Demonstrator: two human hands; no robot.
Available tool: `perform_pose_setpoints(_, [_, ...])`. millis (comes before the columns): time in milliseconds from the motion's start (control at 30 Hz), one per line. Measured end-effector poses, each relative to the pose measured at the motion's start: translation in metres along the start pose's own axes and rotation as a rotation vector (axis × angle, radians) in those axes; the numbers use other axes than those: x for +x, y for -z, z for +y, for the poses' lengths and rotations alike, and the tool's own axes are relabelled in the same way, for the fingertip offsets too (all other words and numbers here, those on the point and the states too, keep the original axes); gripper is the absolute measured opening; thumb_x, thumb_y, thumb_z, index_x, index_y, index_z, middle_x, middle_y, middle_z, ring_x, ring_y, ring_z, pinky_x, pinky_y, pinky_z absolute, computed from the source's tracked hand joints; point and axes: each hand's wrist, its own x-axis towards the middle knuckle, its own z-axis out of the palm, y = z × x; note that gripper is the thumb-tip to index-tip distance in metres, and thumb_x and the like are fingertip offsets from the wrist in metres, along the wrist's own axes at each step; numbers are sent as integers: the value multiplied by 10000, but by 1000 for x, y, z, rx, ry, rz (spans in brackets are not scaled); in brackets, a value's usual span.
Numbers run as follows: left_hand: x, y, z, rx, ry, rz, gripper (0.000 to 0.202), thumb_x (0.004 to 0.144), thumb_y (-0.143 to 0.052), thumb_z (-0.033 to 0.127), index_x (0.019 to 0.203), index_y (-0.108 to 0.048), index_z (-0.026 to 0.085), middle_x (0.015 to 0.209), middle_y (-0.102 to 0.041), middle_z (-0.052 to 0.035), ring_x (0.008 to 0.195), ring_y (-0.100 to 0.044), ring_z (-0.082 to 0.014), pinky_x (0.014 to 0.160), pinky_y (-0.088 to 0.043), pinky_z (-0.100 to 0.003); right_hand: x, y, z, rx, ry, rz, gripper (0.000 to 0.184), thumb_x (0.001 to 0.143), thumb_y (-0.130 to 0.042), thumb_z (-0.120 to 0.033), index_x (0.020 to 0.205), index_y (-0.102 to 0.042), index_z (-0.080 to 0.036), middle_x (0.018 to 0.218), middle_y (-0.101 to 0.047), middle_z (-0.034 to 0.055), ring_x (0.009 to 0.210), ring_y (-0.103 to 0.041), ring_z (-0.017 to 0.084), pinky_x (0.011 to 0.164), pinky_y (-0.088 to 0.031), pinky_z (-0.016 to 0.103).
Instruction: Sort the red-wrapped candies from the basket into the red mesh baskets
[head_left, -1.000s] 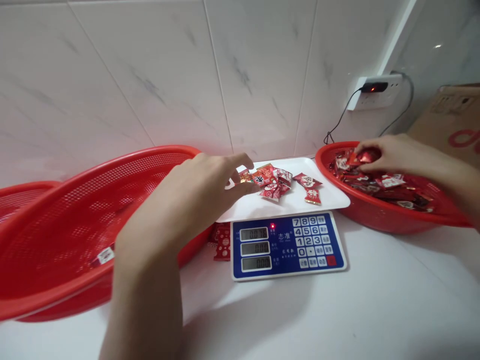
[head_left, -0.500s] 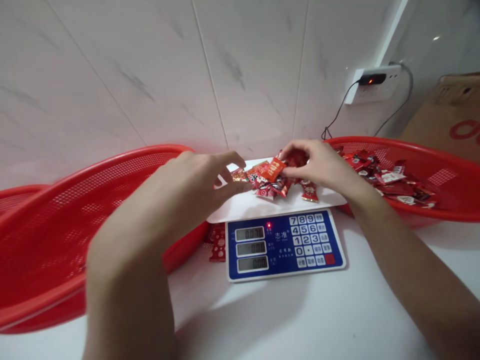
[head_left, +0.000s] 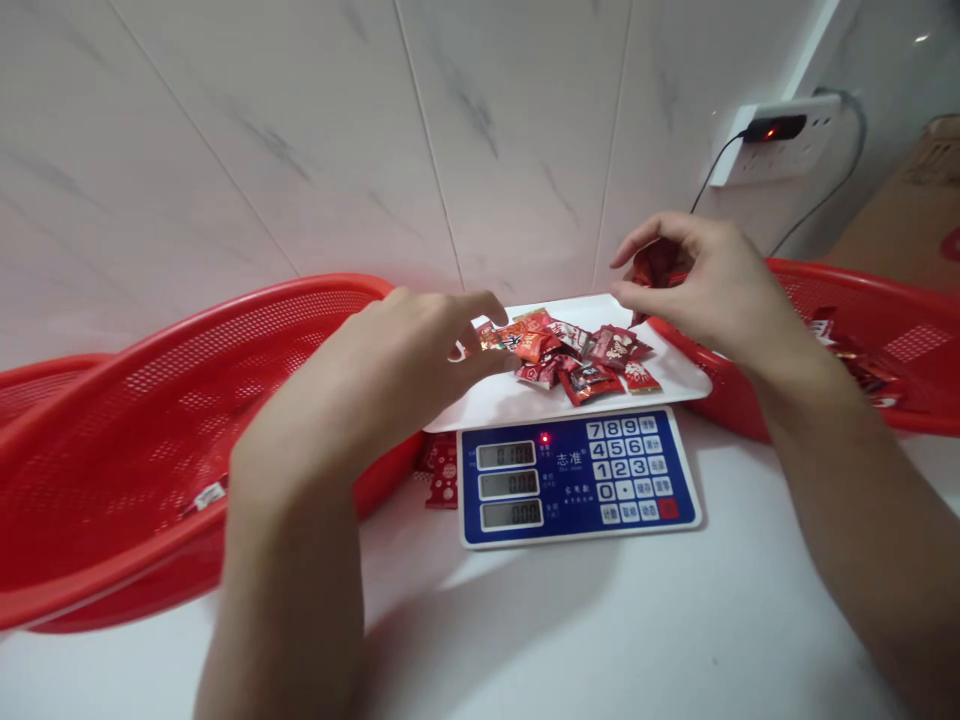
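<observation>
A blue electronic scale with a white weighing tray stands on the white counter. A pile of red wrapped candies lies on the tray. My left hand rests at the tray's left edge, fingers curled and pinched by the nearest candy. My right hand hovers above the tray's right end, fingers curled around several red candies.
A large red mesh basket leans at the left, with another red rim behind it. A red basket of candies sits at the right. One loose candy lies beside the scale. A wall socket with cable hangs above.
My right hand went from the right basket to the tray, dropped candies there, then lifted up and right. The candy pile grew and the scale reading rose. My left hand stayed put.
</observation>
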Motion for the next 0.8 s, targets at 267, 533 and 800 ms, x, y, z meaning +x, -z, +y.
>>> perform_pose_setpoints(267, [21, -24, 2, 114, 38, -96, 417, 944, -576, 462, 1301, -593, 246, 1171, -693, -99, 990, -663, -316, 819, -502, -394, 1, 4, 1, -57, -28, -16, 204, 718, -691, -231, 918, -664, -205, 752, -609, 13, 727, -600, 182, 671, -493, 324])
perform_pose_setpoints(533, [40, -55, -7, 143, 19, -183, 281, 942, -481, 203, 1154, -664, 176, 1112, -711, -139, 1024, -676, -283, 828, -517, -334, 6, 6, 19, -187, -104, -184, 355, 716, -701, -220, 1069, -681, -191, 811, -674, 22, 758, -635, 204, 713, -492, 351])
perform_pose_setpoints(800, [31, -33, -1, 161, 189, 214, 252, 830, -527, 45, 878, -743, 166, 751, -730, -83, 719, -689, -250, 658, -508, -336, 5, 13, 21, -16, -23, -96, 372, 733, -759, -315, 1085, -689, -217, 831, -673, 32, 764, -634, 209, 708, -546, 367])
